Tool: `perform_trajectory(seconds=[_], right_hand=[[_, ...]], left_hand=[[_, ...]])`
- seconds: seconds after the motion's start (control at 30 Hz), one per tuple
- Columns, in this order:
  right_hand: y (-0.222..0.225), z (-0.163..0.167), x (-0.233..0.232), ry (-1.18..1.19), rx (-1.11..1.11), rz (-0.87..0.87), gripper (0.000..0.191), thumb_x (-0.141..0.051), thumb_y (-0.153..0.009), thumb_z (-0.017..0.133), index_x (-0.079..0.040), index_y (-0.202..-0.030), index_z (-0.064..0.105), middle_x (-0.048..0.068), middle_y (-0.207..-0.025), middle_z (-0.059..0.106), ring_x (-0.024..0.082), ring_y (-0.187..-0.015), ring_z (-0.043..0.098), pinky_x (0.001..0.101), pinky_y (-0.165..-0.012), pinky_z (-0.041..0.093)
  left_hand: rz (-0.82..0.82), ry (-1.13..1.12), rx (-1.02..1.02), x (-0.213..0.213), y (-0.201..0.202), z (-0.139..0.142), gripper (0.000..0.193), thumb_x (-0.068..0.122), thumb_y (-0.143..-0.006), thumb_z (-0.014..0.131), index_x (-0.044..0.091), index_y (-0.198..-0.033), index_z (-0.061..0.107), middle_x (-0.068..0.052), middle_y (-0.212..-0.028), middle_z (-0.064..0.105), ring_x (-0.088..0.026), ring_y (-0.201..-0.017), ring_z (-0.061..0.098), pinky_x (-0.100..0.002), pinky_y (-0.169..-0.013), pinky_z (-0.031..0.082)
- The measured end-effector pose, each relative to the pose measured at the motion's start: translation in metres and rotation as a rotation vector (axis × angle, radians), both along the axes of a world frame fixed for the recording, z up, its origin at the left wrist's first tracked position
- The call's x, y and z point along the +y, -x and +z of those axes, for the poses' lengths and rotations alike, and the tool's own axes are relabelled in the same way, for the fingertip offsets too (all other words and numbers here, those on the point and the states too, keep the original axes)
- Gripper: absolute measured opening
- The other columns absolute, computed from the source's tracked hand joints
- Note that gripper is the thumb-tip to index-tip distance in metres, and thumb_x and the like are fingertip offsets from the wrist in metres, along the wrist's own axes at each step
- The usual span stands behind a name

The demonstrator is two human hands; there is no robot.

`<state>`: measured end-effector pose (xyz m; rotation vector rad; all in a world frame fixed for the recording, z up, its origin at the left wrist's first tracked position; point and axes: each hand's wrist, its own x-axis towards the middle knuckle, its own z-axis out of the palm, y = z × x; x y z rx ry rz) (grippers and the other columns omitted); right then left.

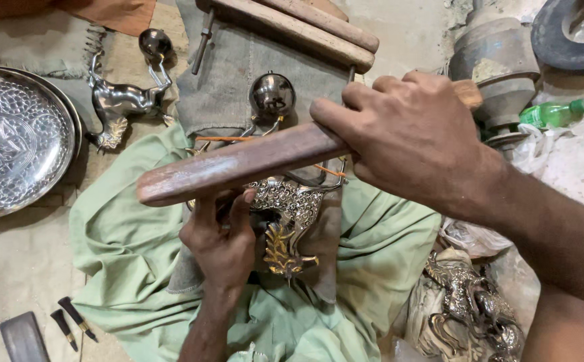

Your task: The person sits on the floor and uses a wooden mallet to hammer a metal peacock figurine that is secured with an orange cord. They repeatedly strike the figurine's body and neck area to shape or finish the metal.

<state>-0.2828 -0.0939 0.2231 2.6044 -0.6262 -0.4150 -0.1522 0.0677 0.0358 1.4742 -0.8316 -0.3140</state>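
The right hand (pixel 416 137) is clamped around a wooden bat (pixel 238 164), held over a silver figurine (pixel 288 208) on green cloth (pixel 124 241). The left hand (pixel 221 245) has its fingers closed on the figurine. A green bottle (pixel 553 112) lies at far right, near a white plastic bag (pixel 530 144).

A dusty concrete floor (pixel 10 268) carries it all; a green cloth (pixel 124 248) is spread across its middle; a round embossed metal tray (pixel 17 137) lies at the left (a polished metal deer figure (pixel 121 100) just beside it); two small dark-handled tools (pixel 70 322) lie below; a green plastic bottle (pixel 553 112) lies at the right.
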Motion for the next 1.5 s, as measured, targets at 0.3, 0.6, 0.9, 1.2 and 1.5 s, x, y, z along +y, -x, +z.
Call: perform_trajectory(seconds=[0.3,0.6,0.9,1.2,1.5], right_hand=[[0.009,-0.008,-0.003,-0.02,-0.186,0.108,0.047,-0.037,-0.088,0.075,-0.021,-0.131,0.067,0.003,-0.09,0.075,0.02,-0.07,0.072,0.0423,-0.062,0.059],[0.006,-0.006,-0.001,-0.303,-0.411,0.054,0.049,-0.015,-0.082,0.08,-0.014,-0.129,0.066,0.007,-0.094,0.076,0.022,-0.072,0.072,0.0436,-0.066,0.059],[0.001,-0.002,0.004,-0.403,-0.539,0.083,0.046,-0.01,-0.084,0.074,-0.011,-0.128,0.063,0.008,-0.099,0.073,0.022,-0.084,0.073,0.0425,-0.078,0.062],[0.008,-0.009,0.0,-0.528,-0.476,-0.123,0.05,-0.011,-0.082,0.073,-0.01,-0.13,0.06,0.008,-0.093,0.073,0.02,-0.075,0.072,0.0387,-0.069,0.061],[0.018,-0.018,-0.002,-0.158,-0.186,-0.055,0.051,-0.015,-0.08,0.08,-0.013,-0.128,0.066,0.008,-0.092,0.077,0.021,-0.067,0.072,0.0414,-0.063,0.06]], left_hand=[[-0.043,0.018,-0.076,0.001,-0.005,0.005,0.034,-0.003,-0.095,0.078,0.005,-0.125,0.064,-0.009,-0.097,0.075,-0.015,-0.082,0.072,-0.028,-0.069,0.055],[-0.063,0.022,-0.078,0.001,-0.01,0.003,0.023,0.0,-0.096,0.078,0.006,-0.114,0.065,-0.009,-0.095,0.075,-0.016,-0.083,0.074,-0.029,-0.072,0.058],[-0.105,0.031,-0.012,0.001,-0.012,0.009,0.037,-0.004,-0.094,0.072,0.003,-0.13,0.064,-0.01,-0.1,0.074,-0.015,-0.086,0.074,-0.03,-0.072,0.058],[-0.146,0.053,0.058,0.0,-0.012,0.003,0.042,-0.008,-0.094,0.069,0.004,-0.134,0.064,-0.011,-0.105,0.075,-0.015,-0.093,0.076,-0.029,-0.077,0.062],[-0.195,0.031,0.096,0.001,-0.016,0.007,0.038,-0.013,-0.095,0.064,0.003,-0.13,0.064,-0.011,-0.096,0.072,-0.015,-0.088,0.074,-0.03,-0.072,0.06]])
